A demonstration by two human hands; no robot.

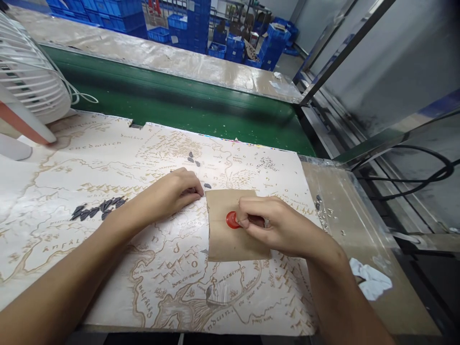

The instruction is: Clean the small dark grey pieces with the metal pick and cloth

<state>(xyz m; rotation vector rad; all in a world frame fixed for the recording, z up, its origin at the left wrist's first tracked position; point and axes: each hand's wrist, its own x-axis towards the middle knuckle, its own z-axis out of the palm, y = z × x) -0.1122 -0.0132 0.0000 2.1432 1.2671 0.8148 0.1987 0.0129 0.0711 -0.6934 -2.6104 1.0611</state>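
A brown paper envelope (230,239) lies on a large printed map sheet (108,163) spread over the workbench. A round red seal (232,219) sits near the envelope's middle. My right hand (276,225) rests on the envelope with its fingers curled and pinched at the red seal. My left hand (172,191) lies on the map just left of the envelope's top left corner, fingers curled with the tips pressed down at the envelope's edge. Small dark grey flakes (97,210) lie on the map left of my left forearm, and a few more (194,158) beyond my left hand.
A white fan (28,72) stands at the far left. A green conveyor belt (172,100) runs behind the bench. Blue crates (194,24) are stacked at the back. A crumpled white cloth (370,280) lies at the right, near black cables (424,177).
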